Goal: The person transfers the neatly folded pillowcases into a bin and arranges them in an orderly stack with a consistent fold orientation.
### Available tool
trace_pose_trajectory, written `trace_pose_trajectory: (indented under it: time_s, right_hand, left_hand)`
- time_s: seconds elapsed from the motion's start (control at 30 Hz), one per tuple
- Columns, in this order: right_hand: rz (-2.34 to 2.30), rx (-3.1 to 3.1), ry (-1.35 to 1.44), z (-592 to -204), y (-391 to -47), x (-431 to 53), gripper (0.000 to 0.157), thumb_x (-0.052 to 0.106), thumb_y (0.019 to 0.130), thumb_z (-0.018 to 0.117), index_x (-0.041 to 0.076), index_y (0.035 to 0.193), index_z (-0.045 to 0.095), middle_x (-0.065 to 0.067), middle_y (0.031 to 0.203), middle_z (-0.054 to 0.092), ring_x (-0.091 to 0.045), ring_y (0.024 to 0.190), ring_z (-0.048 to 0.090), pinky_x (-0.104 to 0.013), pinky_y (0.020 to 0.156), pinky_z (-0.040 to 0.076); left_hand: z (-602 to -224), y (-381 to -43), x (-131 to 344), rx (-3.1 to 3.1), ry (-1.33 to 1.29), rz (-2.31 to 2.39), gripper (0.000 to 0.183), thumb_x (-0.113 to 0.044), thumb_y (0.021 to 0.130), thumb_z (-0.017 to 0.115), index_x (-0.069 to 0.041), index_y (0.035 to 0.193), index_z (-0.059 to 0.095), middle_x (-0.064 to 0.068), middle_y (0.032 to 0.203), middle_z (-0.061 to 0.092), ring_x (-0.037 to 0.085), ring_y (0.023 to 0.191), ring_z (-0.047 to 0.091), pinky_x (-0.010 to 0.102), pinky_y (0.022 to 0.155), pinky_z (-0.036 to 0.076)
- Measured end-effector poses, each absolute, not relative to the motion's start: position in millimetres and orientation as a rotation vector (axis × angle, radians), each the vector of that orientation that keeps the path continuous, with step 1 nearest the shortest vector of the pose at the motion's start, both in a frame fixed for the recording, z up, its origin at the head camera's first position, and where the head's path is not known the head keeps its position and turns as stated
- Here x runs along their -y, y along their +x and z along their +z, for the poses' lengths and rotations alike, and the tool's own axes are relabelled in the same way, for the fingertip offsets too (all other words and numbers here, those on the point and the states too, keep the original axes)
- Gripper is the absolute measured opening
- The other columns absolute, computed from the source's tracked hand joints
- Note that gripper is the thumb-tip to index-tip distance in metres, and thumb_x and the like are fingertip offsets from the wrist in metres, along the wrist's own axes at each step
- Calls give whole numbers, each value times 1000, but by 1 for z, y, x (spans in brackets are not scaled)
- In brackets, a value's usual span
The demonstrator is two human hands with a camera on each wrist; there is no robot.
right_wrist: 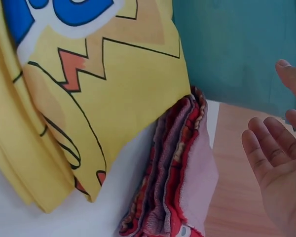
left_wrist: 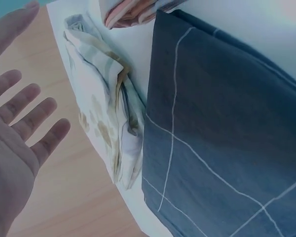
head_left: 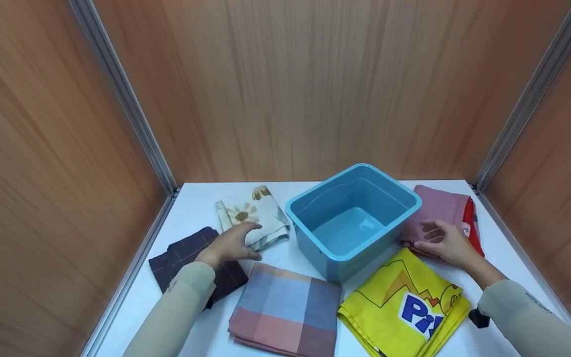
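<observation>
Head view: the left hand (head_left: 231, 243) is hovering at centre left, fingers loosely curved and grasping nothing, between the dark checked cloth (head_left: 189, 253) and the floral cloth (head_left: 260, 213); the right hand (head_left: 446, 243), likewise relaxed and unladen, is hovering at right over the pink cloth (head_left: 436, 203). The blue bin (head_left: 370, 253) is standing upright right of centre on the white table (head_left: 206, 193), while the plaid cloth (head_left: 288, 310) and the yellow cloth (head_left: 404, 302) are lying at the bottom of the frame. With cloths crowding the bin so closely, an inward sweep would probably be risking a nudge to its wall or a dragged neighbouring fold. Left wrist view: the empty hand is showing at left; the floral cloth, upper centre, is displaying loose, uneven layers, so a pinch on the top layer alone might be pulling it open. Right wrist view: the hand is extending in from the right, holding nothing; the pink cloth, lower centre, is exposing stacked edges, which a partial grip could be fanning apart.
</observation>
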State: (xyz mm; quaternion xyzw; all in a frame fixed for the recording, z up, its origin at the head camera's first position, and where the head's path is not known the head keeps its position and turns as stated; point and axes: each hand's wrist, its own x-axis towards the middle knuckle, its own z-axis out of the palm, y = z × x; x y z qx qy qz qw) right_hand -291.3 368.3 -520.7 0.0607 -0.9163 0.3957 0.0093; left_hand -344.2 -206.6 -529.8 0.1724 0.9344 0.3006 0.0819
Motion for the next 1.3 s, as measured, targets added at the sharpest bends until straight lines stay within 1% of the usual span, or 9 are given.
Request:
trace_pose_trajectory:
  time_s: [0.17,0.3,0.43,0.6,0.7,0.87,1.1,1.17,1.3]
  right_hand:
    - [1263,2860,201,-526,-289,-361,61,31,99,83,1,146,58,-27,139,66,-41,121,70,-46,102,63]
    - [1298,2857,238,-530,-286,-351,57,26,98,83,1,144,60,-26,138,68,-40,119,72,-43,99,64]
    - [1340,2840,298,-531,-284,-343,51,21,99,82,3,142,62,-26,138,69,-37,115,74,-41,98,64]
    - [1369,2797,378,-533,-282,-334,46,18,97,84,1,136,64,-23,132,71,-36,111,74,-29,96,63]
    - [1379,2786,437,-535,-281,-331,47,17,97,85,-2,134,64,-21,127,72,-35,109,72,-24,95,61]
    - [1388,2803,476,-540,-277,-325,49,19,97,84,-3,135,64,-19,126,72,-35,109,72,-30,96,63]
    - [1409,2830,504,-545,-273,-312,46,19,96,85,0,133,66,-20,124,72,-42,112,72,-26,94,62]
    - [1397,2835,529,-546,-273,-308,45,19,95,85,1,132,66,-19,123,73,-41,112,72,-31,95,63]
    - [1376,2846,555,-549,-271,-301,43,22,94,87,4,128,69,-19,122,74,-40,111,72,-49,99,63]
  left_hand:
    - [-533,-342,207,-2793,560,884,82,-22,84,96,-12,156,57,11,164,54,37,154,48,60,126,39]
    - [-534,-341,208,-2782,564,869,82,-22,85,95,-11,156,57,10,163,55,36,153,49,59,126,40]
    - [-536,-339,207,-2767,579,872,83,-22,84,96,-9,156,57,10,161,57,38,151,51,60,125,41]
    - [-540,-337,206,-2748,583,897,81,-22,84,96,-7,154,59,12,157,60,40,147,55,60,123,44]
    - [-542,-336,205,-2727,557,908,79,-24,85,95,-8,153,60,11,156,61,38,147,55,59,123,43]
    - [-543,-333,204,-2696,539,920,78,-27,86,94,-9,153,60,11,156,62,37,146,56,58,124,43]
    - [-544,-331,204,-2676,538,925,77,-28,87,93,-8,154,60,12,156,61,38,145,57,60,122,44]
    - [-545,-330,204,-2672,545,925,77,-28,87,93,-8,154,60,13,156,62,38,144,57,60,122,44]
    - [-545,-330,203,-2660,559,926,77,-27,87,93,-7,153,60,14,154,63,37,143,58,60,123,44]
